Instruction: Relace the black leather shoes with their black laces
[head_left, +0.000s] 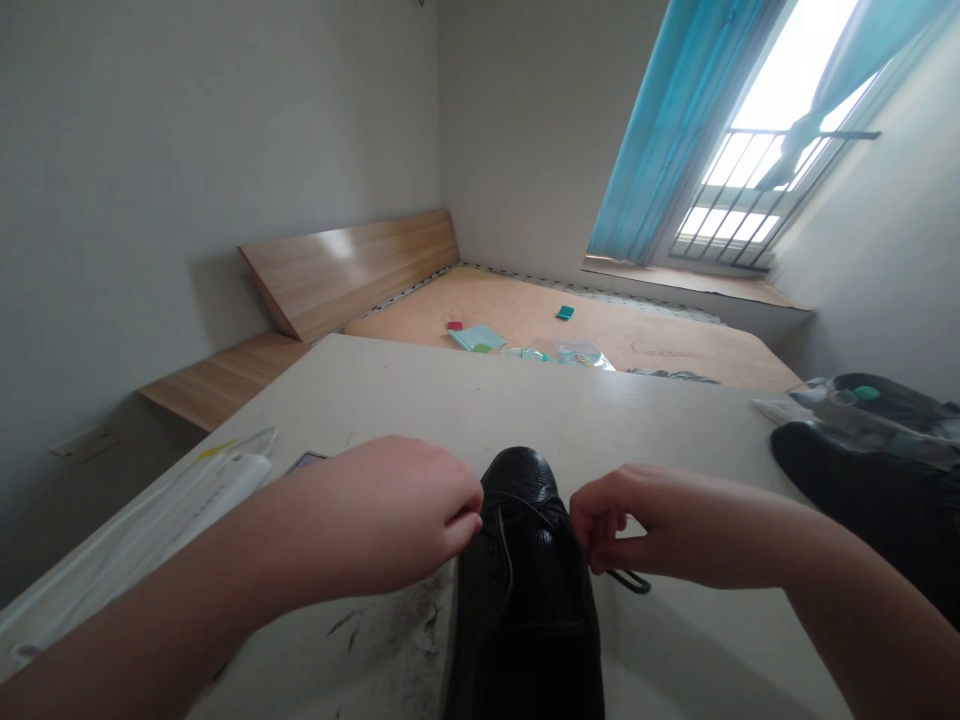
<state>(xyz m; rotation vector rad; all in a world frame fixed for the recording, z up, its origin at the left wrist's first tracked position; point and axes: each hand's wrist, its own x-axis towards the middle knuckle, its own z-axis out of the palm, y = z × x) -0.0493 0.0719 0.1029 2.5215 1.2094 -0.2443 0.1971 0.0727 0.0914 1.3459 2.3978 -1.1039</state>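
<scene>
A white bench extends forward of the left grip and right grip to its far edge; a bed lies beyond. Bench surface separates the right grip from a second shoe. Between the grips sits a black shoe; the right pinches its lace, the left is narrow, contents hidden.

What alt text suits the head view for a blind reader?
A person's left hand and right hand flank a black lace-up shoe on a white table, a lace loop showing below the right hand. Another black shoe is at right; a bed lies beyond.
</scene>
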